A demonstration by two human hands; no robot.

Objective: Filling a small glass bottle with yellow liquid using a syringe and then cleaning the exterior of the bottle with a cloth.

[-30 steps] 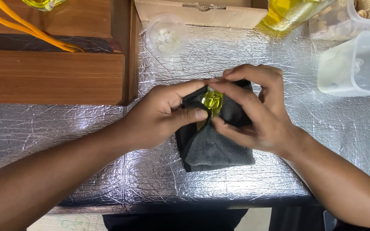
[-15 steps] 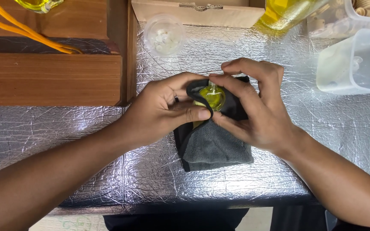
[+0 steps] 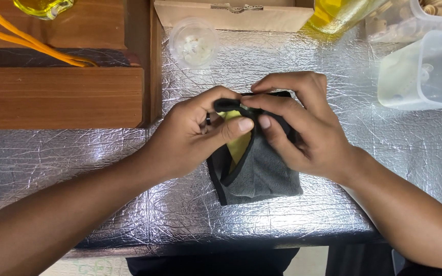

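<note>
A dark grey cloth (image 3: 262, 174) with a black hem lies bunched on the foil-covered table (image 3: 103, 168). A yellow object (image 3: 237, 143) sits wrapped inside it, only a strip of it showing. My left hand (image 3: 195, 134), a ring on one finger, pinches the cloth's top edge with thumb and forefinger. My right hand (image 3: 297, 122) grips the same fold from the right, its fingertips meeting the left thumb. Most of the yellow object is hidden by cloth and fingers.
A wooden block (image 3: 57, 97) with orange cords (image 3: 31, 43) lies at the left. At the back stand a small clear cup (image 3: 194, 43), a cardboard box (image 3: 231, 15) and a bottle of yellow liquid (image 3: 341, 13). Translucent plastic tubs (image 3: 425, 71) sit at the right.
The cloth has been pulled over the yellow object, so less of it shows. Both hands closed in on the top fold.
</note>
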